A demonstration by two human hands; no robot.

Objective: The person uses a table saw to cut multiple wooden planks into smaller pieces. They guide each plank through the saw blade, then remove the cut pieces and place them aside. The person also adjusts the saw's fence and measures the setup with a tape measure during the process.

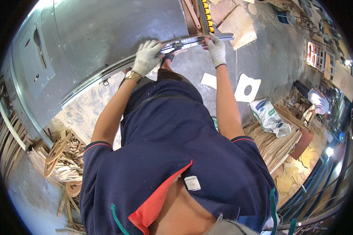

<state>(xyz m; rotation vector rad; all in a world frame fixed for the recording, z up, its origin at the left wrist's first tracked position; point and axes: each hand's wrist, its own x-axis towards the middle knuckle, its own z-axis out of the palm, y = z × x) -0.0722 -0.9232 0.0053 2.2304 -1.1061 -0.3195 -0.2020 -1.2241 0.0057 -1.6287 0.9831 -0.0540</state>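
A long metal rail point(117, 65) runs along the front edge of a grey machine table point(117, 27), with a small dark slider point(177, 46) on it. My left hand point(146, 58), in a white knit glove and wearing a wristwatch point(133, 76), lies over the rail left of the slider, fingers stretched toward the right. My right hand point(216, 51), gloved with bare fingertips showing, is closed with its fingertips at the rail near its right end. Whether a small piece is also pinched there is too small to tell.
A slot with a saw blade point(38, 41) is at the table's left. Yellow rollers point(208, 17) and wooden boards point(239, 25) stand beyond my right hand. A white sheet with a round hole point(247, 87), a white sack point(268, 116) on stacked wood strips, and wood offcuts point(68, 156) lie around.
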